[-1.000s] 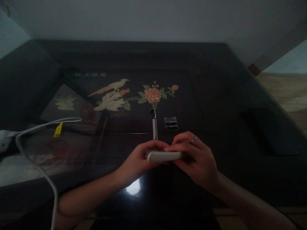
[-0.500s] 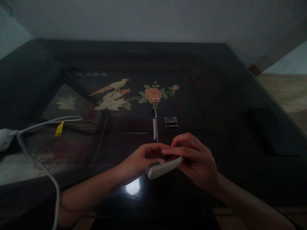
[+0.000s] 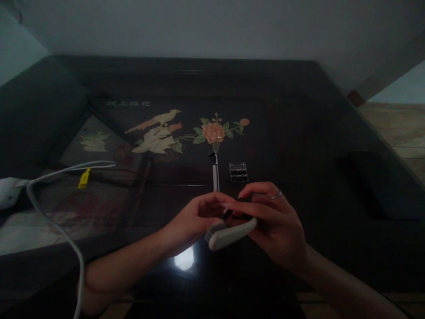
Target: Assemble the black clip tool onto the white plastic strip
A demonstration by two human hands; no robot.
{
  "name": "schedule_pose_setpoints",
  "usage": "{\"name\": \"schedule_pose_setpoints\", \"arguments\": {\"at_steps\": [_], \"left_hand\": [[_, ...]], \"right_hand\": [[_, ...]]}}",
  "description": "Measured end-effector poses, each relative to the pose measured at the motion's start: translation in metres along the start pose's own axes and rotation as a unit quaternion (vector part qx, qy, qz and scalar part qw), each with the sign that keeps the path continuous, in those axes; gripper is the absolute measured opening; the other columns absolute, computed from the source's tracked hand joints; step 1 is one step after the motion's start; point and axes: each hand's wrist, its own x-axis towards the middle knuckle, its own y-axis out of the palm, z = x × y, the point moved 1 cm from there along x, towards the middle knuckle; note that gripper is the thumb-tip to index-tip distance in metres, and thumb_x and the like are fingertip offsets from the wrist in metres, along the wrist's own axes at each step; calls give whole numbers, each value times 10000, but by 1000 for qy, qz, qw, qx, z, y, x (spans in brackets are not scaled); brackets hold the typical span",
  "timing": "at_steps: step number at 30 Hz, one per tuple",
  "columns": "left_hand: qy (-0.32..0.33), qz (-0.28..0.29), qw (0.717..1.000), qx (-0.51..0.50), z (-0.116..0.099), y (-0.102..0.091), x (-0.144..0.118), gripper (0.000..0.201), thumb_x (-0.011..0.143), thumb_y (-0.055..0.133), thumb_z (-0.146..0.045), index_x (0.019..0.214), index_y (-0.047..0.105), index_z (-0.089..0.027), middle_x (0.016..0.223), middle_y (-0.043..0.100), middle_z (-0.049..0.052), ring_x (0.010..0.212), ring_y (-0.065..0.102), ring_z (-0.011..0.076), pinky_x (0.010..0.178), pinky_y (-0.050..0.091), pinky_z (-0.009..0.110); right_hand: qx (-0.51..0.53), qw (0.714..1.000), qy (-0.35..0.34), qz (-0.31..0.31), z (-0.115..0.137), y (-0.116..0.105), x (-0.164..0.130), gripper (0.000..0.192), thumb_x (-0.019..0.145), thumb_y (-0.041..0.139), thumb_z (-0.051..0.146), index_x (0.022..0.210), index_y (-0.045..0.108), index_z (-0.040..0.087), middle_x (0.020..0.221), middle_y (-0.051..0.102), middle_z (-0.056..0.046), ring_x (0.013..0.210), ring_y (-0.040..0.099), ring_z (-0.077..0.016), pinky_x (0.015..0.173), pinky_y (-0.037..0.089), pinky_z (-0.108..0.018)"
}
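Note:
Both of my hands are closed together over the near part of the dark table. Between them is a pale, curved, handle-like object (image 3: 234,235) with a grey ridged end by my left thumb; its exact kind I cannot make out. My left hand (image 3: 195,217) pinches at its left side, near a small black part. Around its right end are the fingers of my right hand (image 3: 279,221), which wears a ring. Just beyond my hands lies a slim razor-like tool (image 3: 215,175) with a black head and pale handle. To its right sits a small clear case (image 3: 238,172) with dark bands.
A white cable (image 3: 63,228) with a yellow tag (image 3: 84,178) curves along the left side from a white plug-like block (image 3: 9,192). A dark flat object (image 3: 381,184) lies at the right. The glossy table (image 3: 282,84) bears bird and flower decoration and meets a wall behind.
My fingers have shifted slightly around the pale object, and a small black part now shows between them. The tool and case stay where they lie; the view has moved a little.

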Motion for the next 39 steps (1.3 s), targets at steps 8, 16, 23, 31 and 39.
{"name": "schedule_pose_setpoints", "arguments": {"at_steps": [8, 16, 23, 31, 39], "left_hand": [[111, -82, 990, 19, -21, -6, 5, 387, 580, 920, -310, 902, 768, -157, 798, 697, 27, 711, 601, 102, 655, 473, 182], [156, -125, 977, 70, -32, -12, 10, 424, 577, 922, -256, 967, 775, -183, 753, 700, 5, 672, 602, 87, 657, 497, 160], [158, -130, 976, 71, -33, -13, 10, 422, 575, 924, -276, 959, 777, -182, 787, 714, 10, 707, 623, 92, 678, 508, 160], [179, -167, 964, 99, -32, -14, 9, 382, 566, 920, -266, 913, 781, -186, 975, 754, 47, 882, 668, 160, 804, 524, 218], [181, -171, 963, 103, -32, -16, 10, 410, 557, 921, -261, 933, 782, -178, 978, 770, 71, 909, 690, 192, 820, 541, 247]], "right_hand": [[-3, 994, 105, 29, -9, -8, 6, 267, 944, 546, 228, 1166, 693, 203, 952, 689, -58, 793, 666, -153, 680, 562, -247], [46, 974, 196, 107, -20, 2, 7, 318, 972, 479, 238, 1229, 667, 228, 1143, 737, -70, 1012, 697, -195, 906, 548, -335], [41, 972, 205, 104, -22, 3, 7, 336, 957, 490, 215, 1239, 670, 243, 1101, 744, -74, 964, 703, -200, 856, 567, -340], [60, 971, 208, 99, -21, 5, 7, 290, 931, 532, 196, 1155, 714, 225, 1070, 768, -72, 994, 724, -222, 865, 589, -367], [70, 967, 218, 113, -20, 6, 8, 291, 931, 529, 190, 1159, 710, 213, 1071, 770, -76, 958, 731, -206, 828, 589, -336]]}}
